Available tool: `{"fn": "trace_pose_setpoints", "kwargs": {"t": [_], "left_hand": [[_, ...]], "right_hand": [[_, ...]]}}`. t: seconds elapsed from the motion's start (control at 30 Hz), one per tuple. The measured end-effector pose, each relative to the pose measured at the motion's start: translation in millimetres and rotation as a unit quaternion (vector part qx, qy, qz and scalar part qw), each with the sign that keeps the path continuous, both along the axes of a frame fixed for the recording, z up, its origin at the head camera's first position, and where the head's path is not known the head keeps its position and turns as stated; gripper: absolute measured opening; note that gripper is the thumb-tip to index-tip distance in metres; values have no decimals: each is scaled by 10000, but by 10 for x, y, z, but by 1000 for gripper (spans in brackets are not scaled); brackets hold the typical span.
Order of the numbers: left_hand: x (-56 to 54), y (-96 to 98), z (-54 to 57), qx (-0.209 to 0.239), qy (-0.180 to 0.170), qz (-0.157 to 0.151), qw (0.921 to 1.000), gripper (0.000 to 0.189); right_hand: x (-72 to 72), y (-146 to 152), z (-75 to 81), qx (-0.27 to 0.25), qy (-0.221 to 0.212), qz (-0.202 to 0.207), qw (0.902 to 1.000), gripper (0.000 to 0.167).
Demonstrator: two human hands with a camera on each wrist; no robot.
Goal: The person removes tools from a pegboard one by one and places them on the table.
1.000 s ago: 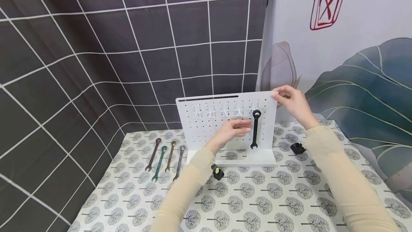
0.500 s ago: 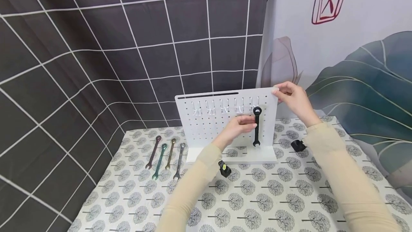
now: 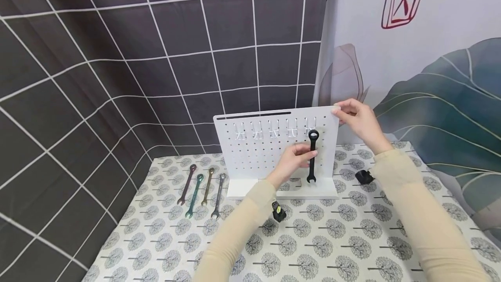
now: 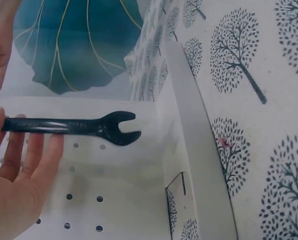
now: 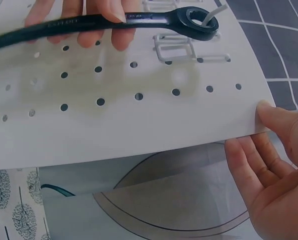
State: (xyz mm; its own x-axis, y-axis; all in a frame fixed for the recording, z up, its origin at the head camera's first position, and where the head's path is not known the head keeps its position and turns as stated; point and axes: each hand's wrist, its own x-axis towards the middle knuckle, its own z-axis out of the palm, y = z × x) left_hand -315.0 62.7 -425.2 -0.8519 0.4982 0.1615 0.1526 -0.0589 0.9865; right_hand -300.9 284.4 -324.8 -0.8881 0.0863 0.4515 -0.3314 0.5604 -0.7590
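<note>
A black combination wrench [image 3: 312, 171] hangs upright on the rightmost hook of a white pegboard [image 3: 242, 171]. The tip of that white hook [image 5: 214, 14] pokes through the wrench's ring end. My left hand [image 3: 291, 160] pinches the shaft around its middle, thumb in front and fingers behind, as the left wrist view shows. Below the grip, the open-end jaw of the wrench points down toward the board's base. My right hand [image 3: 358, 121] holds the pegboard's upper right corner between thumb and fingers.
Left of the board, several wrenches lie side by side on the tree-print tablecloth [image 3: 156, 247]: purple [image 3: 187, 184], green [image 3: 194, 195], gold [image 3: 208, 186] and grey [image 3: 219, 196]. More white hooks [image 3: 257, 131] line the board's upper part. A dark grid curtain [image 3: 156, 73] stands behind.
My left hand has moved right from beside the hanging wrench and now pinches its shaft. My right hand stays at the board's corner.
</note>
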Motion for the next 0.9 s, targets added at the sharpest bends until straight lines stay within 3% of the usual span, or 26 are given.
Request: {"fn": "trace_pose_setpoints", "kwargs": {"t": [0.5,0.9], "left_hand": [[41,13,-12,-83,198,343,9992,30],[176,22,62,58,475,171,9987,27]], "right_hand": [[21,-1,25,73,-68,-30,9999,42],[24,-5,23,131,-28,-47,9999,41]]}}
